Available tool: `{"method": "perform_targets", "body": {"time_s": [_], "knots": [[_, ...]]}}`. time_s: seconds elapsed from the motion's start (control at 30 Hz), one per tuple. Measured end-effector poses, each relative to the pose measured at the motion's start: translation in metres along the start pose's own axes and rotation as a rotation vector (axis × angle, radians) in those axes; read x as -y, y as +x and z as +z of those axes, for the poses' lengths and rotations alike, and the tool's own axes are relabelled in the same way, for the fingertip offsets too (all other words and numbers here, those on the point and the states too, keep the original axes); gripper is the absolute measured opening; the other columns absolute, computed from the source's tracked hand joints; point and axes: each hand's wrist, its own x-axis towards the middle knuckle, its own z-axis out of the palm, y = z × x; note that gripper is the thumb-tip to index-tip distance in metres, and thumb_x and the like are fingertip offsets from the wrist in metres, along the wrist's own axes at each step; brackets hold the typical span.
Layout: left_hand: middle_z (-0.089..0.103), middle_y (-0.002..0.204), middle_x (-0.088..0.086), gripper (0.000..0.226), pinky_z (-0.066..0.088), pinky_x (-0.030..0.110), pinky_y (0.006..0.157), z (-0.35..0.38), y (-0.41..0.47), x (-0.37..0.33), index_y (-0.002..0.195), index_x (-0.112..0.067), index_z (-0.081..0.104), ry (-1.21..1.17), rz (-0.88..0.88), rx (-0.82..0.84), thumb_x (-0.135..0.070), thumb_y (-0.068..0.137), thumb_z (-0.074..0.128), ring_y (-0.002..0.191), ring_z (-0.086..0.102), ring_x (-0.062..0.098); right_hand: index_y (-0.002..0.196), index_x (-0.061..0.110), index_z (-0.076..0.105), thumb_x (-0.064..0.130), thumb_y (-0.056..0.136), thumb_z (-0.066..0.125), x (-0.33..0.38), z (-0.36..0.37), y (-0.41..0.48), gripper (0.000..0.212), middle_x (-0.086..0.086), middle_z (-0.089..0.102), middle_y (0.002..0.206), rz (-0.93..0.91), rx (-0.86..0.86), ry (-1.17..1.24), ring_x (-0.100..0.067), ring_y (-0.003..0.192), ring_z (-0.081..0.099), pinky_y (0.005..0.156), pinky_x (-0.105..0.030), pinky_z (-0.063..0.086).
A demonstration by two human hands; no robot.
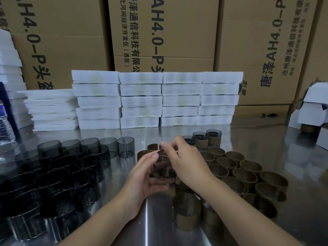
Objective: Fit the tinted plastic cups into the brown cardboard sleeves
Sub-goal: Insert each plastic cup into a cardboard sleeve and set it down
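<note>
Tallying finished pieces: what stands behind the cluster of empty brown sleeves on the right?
Three sleeved cups stand there in a row. The right hand partly covers the leftmost, so any more behind the hand cannot be seen.

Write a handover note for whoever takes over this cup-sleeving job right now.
Hands: left hand grips a tinted cup above the steel table; right hand pinches its rim.
Things: bare tinted cups crowd the left side; empty cardboard sleeves stand on the right.
Done: three sleeved cups at the back; a nearer batch also looks sleeved.
Left: sleeve the held cup, then the remaining bare ones.
</note>
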Motion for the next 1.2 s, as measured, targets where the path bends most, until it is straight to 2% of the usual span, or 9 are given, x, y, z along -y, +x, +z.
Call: {"method": "perform_targets", "body": {"time_s": [0.23,0.4,0.53,0.6,0.73,0.87,1.03,1.1,1.2], "knots": [[0.072,0.109,0.019,0.046,0.057,0.029,0.062,-0.006,0.004,0.001,0.115,-0.024,0.068,-0.072,-0.003,-0.002,-0.044,0.074,0.063,0.080,0.072,0.033,0.077,0.029,0.047,0.037,0.101,0.042,-0.003,0.002,0.002,0.025,0.006,0.055,0.050,-0.026,-0.040,0.215,-0.008,0.033,0.054,0.046,-0.018,0.045],[0.071,0.109,0.018,0.060,0.058,0.029,0.061,-0.009,0.006,0.001,0.123,-0.018,0.062,-0.100,-0.009,-0.028,-0.049,0.072,0.056,0.083,0.071,0.033,0.100,0.023,0.058,0.030,0.103,0.039,-0.004,0.005,0.003,0.020,0.010,0.055,0.046,-0.041,-0.015,0.251,-0.004,0.037,0.054,0.049,-0.018,0.048],[0.073,0.104,0.015,0.060,0.058,0.028,0.057,-0.008,0.006,0.000,0.121,-0.015,0.063,-0.136,-0.003,-0.047,-0.047,0.071,0.056,0.075,0.072,0.029,0.114,0.027,0.060,0.024,0.103,0.039,-0.004,0.006,0.003,0.024,0.010,0.060,0.061,-0.056,-0.015,0.241,-0.011,0.053,0.063,0.069,-0.026,0.054],[0.073,0.102,0.014,0.057,0.057,0.027,0.055,-0.007,0.006,0.000,0.120,-0.015,0.063,-0.155,0.006,-0.062,-0.045,0.072,0.055,0.073,0.073,0.028,0.120,0.027,0.059,0.021,0.103,0.038,-0.004,0.007,0.003,0.028,0.003,0.070,0.085,-0.060,0.002,0.241,-0.014,0.069,0.066,0.080,-0.032,0.054],[0.075,0.097,0.010,0.054,0.057,0.025,0.054,-0.007,0.005,-0.002,0.119,-0.017,0.061,-0.185,0.045,-0.105,-0.039,0.070,0.057,0.076,0.074,0.030,0.132,0.031,0.053,0.015,0.102,0.036,-0.007,0.009,0.003,0.038,0.005,0.063,0.125,-0.064,0.060,0.220,-0.007,0.110,0.057,0.085,-0.012,0.041],[0.073,0.104,0.012,0.060,0.058,0.027,0.057,-0.006,0.004,-0.005,0.132,-0.016,0.054,-0.203,0.061,-0.165,-0.032,0.075,0.058,0.075,0.074,0.030,0.140,0.029,0.044,0.007,0.099,0.034,-0.009,0.012,0.004,0.048,0.005,0.054,0.135,-0.073,0.138,0.211,-0.004,0.118,0.048,0.082,0.002,0.031],[0.073,0.103,0.010,0.066,0.059,0.031,0.063,-0.005,0.004,-0.005,0.133,-0.016,0.054,-0.235,0.059,-0.191,-0.034,0.069,0.060,0.073,0.074,0.029,0.146,0.029,0.035,0.003,0.095,0.033,-0.008,0.013,0.005,0.057,0.004,0.045,0.145,-0.063,0.203,0.259,-0.004,0.126,0.042,0.082,0.006,0.030],[0.073,0.102,0.010,0.068,0.060,0.032,0.064,-0.006,0.005,-0.005,0.132,-0.016,0.055,-0.250,0.059,-0.194,-0.033,0.067,0.061,0.073,0.074,0.030,0.147,0.028,0.033,0.002,0.095,0.034,-0.007,0.014,0.005,0.059,0.003,0.044,0.145,-0.067,0.213,0.273,-0.006,0.126,0.042,0.090,0.002,0.032],[0.073,0.100,0.010,0.067,0.060,0.034,0.067,-0.007,0.005,-0.004,0.131,-0.015,0.056,-0.263,0.060,-0.194,-0.033,0.067,0.062,0.073,0.073,0.030,0.147,0.029,0.031,0.003,0.094,0.036,-0.006,0.014,0.004,0.060,-0.001,0.045,0.144,-0.066,0.220,0.283,-0.012,0.128,0.044,0.105,-0.020,0.034]]}}
